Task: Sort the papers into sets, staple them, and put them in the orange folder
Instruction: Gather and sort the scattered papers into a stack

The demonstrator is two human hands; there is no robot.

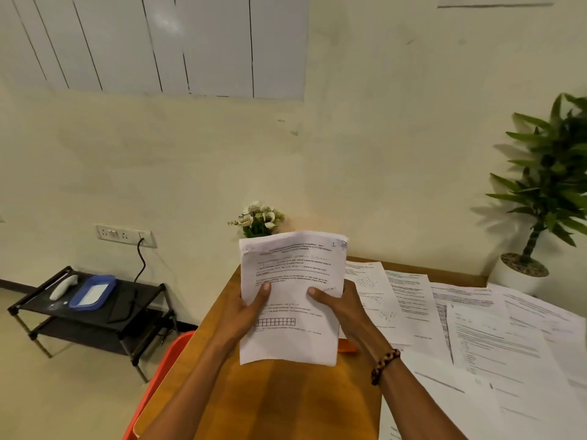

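A set of printed papers (290,300) is held upright above the wooden table (279,401), approx. centre of view, front sheet facing the wearer and marked "1" at its top right corner. The left hand (244,315) grips the set's left edge, thumb laid across the front sheet, remaining fingers hidden behind it. The right hand (340,308) grips the right edge likewise, thumb on the front, other fingers curled behind; a beaded bracelet (385,366) is noted on that wrist. Both hands are thus clamped on the same set. Whether a staple is already in place cannot be told; a dark mark at the top right corner is too blurred to read. Loose sheets (476,328) are spread over the table's right portion, overlapping, well apart from the held set. An orange edge (158,369) is visible at the table's left side, and a small orange patch (347,347) shows just behind the held set near the right hand; either may be the orange folder, not confirmed. No stapler is in view. Judgement: step in hand appears to be squaring or checking one set, so sorting is only partly done, given the qty of loose sheets remaining. Next move, as judged, requires edges to be aligned, a corner to be stapled if not done, and the folder to be located and opened. Background: flower pot (259,219), potted plant (540,198), black rack (92,312).
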